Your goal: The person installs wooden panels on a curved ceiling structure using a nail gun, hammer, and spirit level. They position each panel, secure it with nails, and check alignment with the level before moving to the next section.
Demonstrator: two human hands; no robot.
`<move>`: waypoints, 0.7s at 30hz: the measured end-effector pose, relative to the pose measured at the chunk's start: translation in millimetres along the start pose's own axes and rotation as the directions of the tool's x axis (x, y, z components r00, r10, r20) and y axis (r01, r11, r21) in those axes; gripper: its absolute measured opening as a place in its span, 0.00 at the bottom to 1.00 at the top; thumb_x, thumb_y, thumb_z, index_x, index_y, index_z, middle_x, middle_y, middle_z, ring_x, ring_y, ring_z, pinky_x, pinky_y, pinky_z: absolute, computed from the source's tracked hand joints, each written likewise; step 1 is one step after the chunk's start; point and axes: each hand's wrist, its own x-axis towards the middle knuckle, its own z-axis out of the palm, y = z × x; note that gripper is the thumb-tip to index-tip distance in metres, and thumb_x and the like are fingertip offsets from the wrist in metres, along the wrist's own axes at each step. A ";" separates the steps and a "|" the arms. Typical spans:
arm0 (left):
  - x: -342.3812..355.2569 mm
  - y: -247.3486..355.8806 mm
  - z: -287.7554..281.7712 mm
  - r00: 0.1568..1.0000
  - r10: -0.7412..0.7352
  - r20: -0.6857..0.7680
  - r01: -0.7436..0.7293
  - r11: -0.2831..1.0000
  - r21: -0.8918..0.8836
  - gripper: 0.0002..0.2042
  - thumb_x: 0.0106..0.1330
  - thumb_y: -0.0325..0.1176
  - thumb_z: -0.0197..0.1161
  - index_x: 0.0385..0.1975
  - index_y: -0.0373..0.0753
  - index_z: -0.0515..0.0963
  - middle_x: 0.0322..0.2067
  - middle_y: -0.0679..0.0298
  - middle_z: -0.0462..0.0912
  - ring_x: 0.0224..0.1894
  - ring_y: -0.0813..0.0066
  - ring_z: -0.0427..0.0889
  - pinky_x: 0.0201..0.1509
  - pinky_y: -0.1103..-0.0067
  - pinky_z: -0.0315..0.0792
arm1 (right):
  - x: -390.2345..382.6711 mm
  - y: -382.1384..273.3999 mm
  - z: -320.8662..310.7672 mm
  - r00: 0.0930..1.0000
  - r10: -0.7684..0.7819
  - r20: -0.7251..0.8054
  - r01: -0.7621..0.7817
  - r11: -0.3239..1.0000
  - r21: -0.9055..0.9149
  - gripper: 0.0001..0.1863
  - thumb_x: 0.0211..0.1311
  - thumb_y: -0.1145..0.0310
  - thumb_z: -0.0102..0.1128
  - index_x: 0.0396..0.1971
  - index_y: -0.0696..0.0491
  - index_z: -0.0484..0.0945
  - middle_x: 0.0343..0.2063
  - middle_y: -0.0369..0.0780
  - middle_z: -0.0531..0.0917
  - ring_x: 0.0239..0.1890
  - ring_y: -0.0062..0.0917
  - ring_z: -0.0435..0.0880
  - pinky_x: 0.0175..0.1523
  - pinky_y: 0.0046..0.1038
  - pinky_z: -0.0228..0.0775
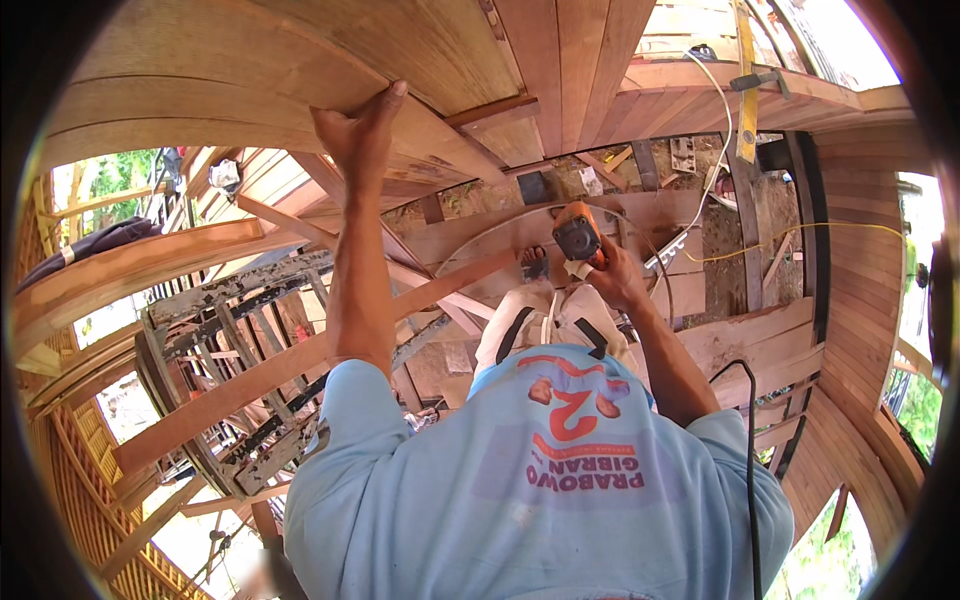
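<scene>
Against the curved wooden planking overhead is my left hand [355, 125], raised with its thumb spread from the fingers, which press at a seam between boards [450, 60]. Some of those fingers are hard to make out. My right hand [610, 270] grips an orange-and-black power tool [578, 235], held low over my light-coloured trousers [510, 325]. A long wooden strip [230, 405] slants behind my left forearm.
A weathered slatted wooden frame [230, 330] stands at left. A yellow level [746, 120] and a dark tool [755, 82] are at upper right. A white cord [720, 150], yellow cord [830, 225] and black hose [750, 420] run nearby. Curved plank walling [860, 300] borders the right.
</scene>
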 end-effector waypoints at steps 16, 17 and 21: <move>8.4 -12.0 19.9 0.993 0.114 0.032 -0.113 0.993 -0.024 0.18 0.56 0.23 0.79 0.43 0.27 0.79 0.40 0.58 0.84 0.40 0.75 0.83 0.46 0.78 0.78 | 9.5 13.7 28.9 0.999 -0.028 0.022 0.027 0.998 0.051 0.36 0.53 0.47 0.74 0.60 0.50 0.78 0.39 0.46 0.90 0.46 0.45 0.88 0.52 0.41 0.76; 8.9 -14.7 16.9 0.993 0.108 0.038 -0.108 0.994 -0.011 0.18 0.56 0.22 0.79 0.44 0.27 0.78 0.39 0.58 0.84 0.39 0.75 0.83 0.46 0.78 0.79 | 9.8 15.1 30.2 0.999 -0.032 0.022 0.031 0.998 0.055 0.36 0.53 0.47 0.74 0.60 0.50 0.78 0.39 0.47 0.90 0.46 0.45 0.88 0.52 0.41 0.76; 8.0 -6.4 21.6 0.992 0.125 0.015 -0.124 0.990 -0.066 0.17 0.56 0.20 0.78 0.43 0.26 0.78 0.38 0.59 0.84 0.37 0.75 0.83 0.44 0.79 0.79 | 7.8 6.1 27.4 1.000 -0.016 0.023 0.015 0.999 0.035 0.35 0.53 0.48 0.74 0.59 0.51 0.78 0.40 0.47 0.90 0.46 0.45 0.88 0.52 0.41 0.76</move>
